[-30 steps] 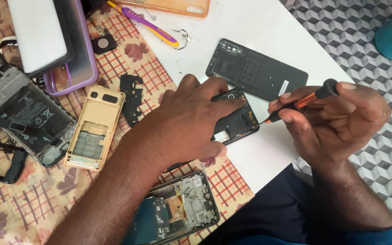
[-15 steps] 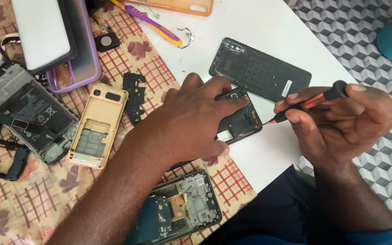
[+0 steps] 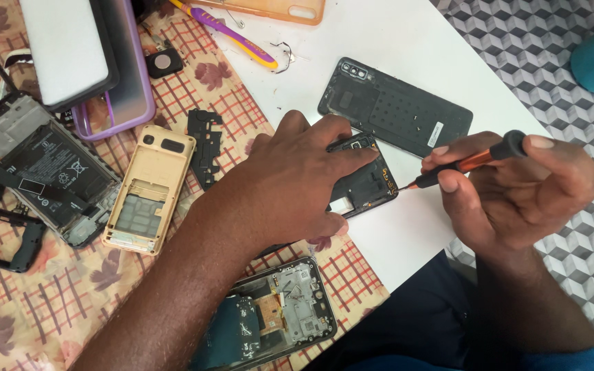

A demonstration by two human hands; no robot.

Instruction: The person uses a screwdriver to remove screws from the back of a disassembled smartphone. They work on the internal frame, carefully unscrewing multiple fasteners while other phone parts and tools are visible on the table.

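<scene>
My left hand [image 3: 290,182] lies flat on an opened black phone [image 3: 366,182], pressing it onto a white sheet [image 3: 407,48]; most of the phone is hidden under the palm. My right hand [image 3: 517,192] grips a small screwdriver [image 3: 469,161] with an orange shaft and black cap. Its tip touches the phone's right edge. The phone's black back cover [image 3: 397,106] rests just beyond, inner side up.
On the patterned cloth are a gold phone shell [image 3: 147,189], a black plastic bracket [image 3: 204,148], an opened phone with battery [image 3: 39,165], another opened phone [image 3: 269,312] near me, a purple case [image 3: 128,96], a purple-and-yellow pry tool [image 3: 232,34] and an orange case [image 3: 269,8].
My right hand and the screwdriver have drifted slightly right and up, the tip staying at the phone's right edge. My left hand keeps its hold on the phone.
</scene>
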